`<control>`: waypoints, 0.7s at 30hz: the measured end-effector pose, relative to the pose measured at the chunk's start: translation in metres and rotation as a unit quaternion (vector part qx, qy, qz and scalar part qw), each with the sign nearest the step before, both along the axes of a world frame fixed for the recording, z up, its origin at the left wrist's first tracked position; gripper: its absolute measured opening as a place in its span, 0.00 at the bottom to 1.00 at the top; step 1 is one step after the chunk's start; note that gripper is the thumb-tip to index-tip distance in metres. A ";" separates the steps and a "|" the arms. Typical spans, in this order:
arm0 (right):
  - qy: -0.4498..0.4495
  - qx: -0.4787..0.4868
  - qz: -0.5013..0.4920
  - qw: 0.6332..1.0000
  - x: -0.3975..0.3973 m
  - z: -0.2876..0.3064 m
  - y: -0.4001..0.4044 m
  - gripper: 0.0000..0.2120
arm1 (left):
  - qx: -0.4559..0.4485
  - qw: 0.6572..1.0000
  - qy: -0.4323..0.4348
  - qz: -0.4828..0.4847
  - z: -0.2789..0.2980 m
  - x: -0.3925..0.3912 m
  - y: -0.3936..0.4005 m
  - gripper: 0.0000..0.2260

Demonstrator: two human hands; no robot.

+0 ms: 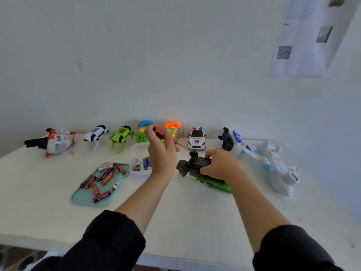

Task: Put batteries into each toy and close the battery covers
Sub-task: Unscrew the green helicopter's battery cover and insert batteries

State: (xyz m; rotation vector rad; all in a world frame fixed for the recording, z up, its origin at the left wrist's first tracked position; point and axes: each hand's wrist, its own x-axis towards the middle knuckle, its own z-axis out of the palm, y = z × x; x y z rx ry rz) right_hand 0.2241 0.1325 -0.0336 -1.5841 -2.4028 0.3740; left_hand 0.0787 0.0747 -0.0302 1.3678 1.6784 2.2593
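My left hand [162, 149] is raised above the table and pinches a red and black battery [159, 132] between thumb and fingers. My right hand [220, 163] grips a green and black toy [197, 169] that lies belly-up on the table, its black underside facing me. A teal tray [82, 198] holds several loose batteries [103, 177]. Beside it, a clear plastic box [136, 173] contains more batteries.
Along the wall stand a red-white helicopter [56, 142], a white robot dog [95, 133], a green robot dog [122, 135], a green toy phone [142, 133], an orange toy phone [172, 130] and a police car [197, 138]. A white-blue plane [273, 163] lies at the right.
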 end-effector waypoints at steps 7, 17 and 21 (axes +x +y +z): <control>-0.022 0.050 -0.013 0.998 0.002 -0.003 0.002 0.12 | -0.003 0.999 0.025 0.021 -0.006 0.003 0.015 0.13; -0.018 0.041 0.016 0.999 0.002 -0.001 0.008 0.14 | -0.002 0.999 0.020 0.039 -0.011 0.002 0.025 0.14; -0.023 0.042 0.024 0.999 0.002 -0.001 0.010 0.13 | -0.003 0.999 0.012 0.044 -0.010 0.000 0.026 0.13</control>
